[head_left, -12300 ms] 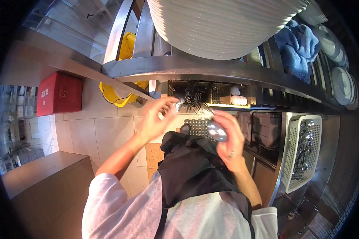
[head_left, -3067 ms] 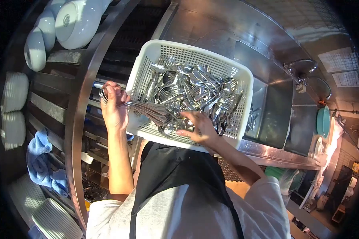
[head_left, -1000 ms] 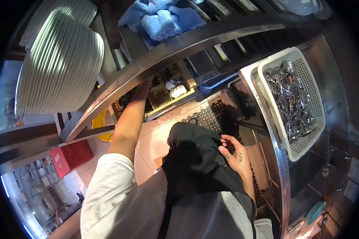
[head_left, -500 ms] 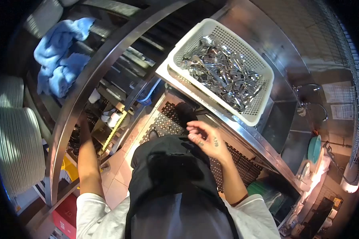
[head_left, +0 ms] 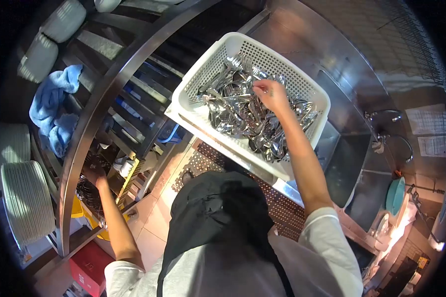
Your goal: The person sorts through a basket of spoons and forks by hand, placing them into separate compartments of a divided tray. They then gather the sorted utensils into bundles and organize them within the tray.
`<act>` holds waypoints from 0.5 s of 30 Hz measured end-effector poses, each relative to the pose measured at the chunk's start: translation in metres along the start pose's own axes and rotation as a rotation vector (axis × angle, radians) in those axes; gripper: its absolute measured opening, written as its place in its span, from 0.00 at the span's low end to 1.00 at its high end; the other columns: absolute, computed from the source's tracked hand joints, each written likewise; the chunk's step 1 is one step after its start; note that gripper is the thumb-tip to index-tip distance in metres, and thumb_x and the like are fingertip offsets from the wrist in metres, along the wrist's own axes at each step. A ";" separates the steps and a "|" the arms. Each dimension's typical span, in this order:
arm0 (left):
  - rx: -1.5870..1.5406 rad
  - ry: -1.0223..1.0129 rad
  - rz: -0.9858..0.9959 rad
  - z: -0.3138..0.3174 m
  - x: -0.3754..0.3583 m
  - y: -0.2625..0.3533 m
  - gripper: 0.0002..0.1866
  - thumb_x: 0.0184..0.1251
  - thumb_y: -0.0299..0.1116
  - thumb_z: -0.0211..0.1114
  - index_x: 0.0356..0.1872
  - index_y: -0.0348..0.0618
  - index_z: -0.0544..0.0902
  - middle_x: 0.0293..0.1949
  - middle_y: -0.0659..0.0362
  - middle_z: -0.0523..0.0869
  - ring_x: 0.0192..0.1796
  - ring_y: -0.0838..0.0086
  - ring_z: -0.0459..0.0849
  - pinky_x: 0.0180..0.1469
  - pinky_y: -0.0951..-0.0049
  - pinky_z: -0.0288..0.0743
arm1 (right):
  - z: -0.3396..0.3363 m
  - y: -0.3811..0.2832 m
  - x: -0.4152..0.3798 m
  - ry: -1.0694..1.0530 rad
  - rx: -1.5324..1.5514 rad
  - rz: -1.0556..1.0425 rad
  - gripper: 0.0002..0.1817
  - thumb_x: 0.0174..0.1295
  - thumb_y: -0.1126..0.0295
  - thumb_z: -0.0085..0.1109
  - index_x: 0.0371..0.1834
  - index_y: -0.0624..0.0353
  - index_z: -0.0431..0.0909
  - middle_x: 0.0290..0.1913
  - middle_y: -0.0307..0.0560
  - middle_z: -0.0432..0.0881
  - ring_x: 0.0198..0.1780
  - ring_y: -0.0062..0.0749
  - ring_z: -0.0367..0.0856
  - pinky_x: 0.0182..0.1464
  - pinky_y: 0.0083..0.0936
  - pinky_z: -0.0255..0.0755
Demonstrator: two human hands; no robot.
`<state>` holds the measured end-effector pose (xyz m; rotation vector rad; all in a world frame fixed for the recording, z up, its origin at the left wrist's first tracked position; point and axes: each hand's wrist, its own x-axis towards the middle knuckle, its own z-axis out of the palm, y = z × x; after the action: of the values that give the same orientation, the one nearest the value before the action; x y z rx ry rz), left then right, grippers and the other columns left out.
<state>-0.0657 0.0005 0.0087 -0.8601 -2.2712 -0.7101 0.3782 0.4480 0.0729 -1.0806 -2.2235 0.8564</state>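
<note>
A white perforated plastic basket stands on the metal counter, filled with a jumbled heap of forks, spoons and other cutlery. Over that heap is my right hand, its fingers pressed together; whatever lies between them cannot be made out. My left hand reaches low under the rail of the metal rack, into shadow. Close to it is a dark pile of shiny pieces that look like cutlery. The fingers of this hand are too dark to read.
The curved metal rail runs between my two arms. A blue cloth lies on the slatted rack, near stacked white plates. Right of the basket are a sink and a tap. A red box sits low at left.
My right hand has moved from in front of the counter up over the cutlery in the basket, its fingers closing. My left hand stays under the rack. The view has shifted.
</note>
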 end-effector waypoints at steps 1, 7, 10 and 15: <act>-0.029 0.037 0.007 -0.009 -0.009 0.017 0.26 0.51 0.33 0.67 0.51 0.29 0.74 0.50 0.42 0.78 0.52 0.51 0.76 0.57 0.59 0.67 | 0.008 0.003 0.016 -0.064 -0.072 0.034 0.15 0.48 0.64 0.65 0.37 0.61 0.82 0.33 0.54 0.83 0.37 0.43 0.83 0.41 0.32 0.74; -0.204 -0.134 -0.219 -0.061 -0.044 0.206 0.21 0.58 0.28 0.63 0.54 0.38 0.72 0.60 0.46 0.69 0.63 0.57 0.66 0.66 0.61 0.56 | 0.022 -0.013 0.049 -0.326 -0.250 0.060 0.23 0.46 0.60 0.70 0.46 0.55 0.80 0.42 0.53 0.81 0.47 0.47 0.79 0.48 0.37 0.72; -0.389 -0.154 -0.295 -0.063 -0.043 0.277 0.20 0.57 0.25 0.62 0.52 0.39 0.73 0.60 0.49 0.69 0.64 0.58 0.65 0.67 0.60 0.54 | 0.022 -0.015 0.048 -0.504 -0.399 -0.068 0.19 0.47 0.61 0.68 0.42 0.55 0.80 0.42 0.52 0.80 0.47 0.47 0.78 0.47 0.39 0.72; -0.704 -0.376 -0.103 -0.034 0.003 0.357 0.16 0.57 0.24 0.62 0.49 0.37 0.75 0.58 0.50 0.72 0.62 0.64 0.68 0.63 0.67 0.61 | 0.021 0.011 0.057 -0.591 -0.335 -0.169 0.13 0.50 0.63 0.65 0.32 0.59 0.75 0.39 0.54 0.78 0.42 0.48 0.77 0.43 0.40 0.70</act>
<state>0.1995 0.2102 0.1273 -1.2838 -2.4165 -1.5600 0.3387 0.4935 0.0609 -0.8281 -2.9879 0.8218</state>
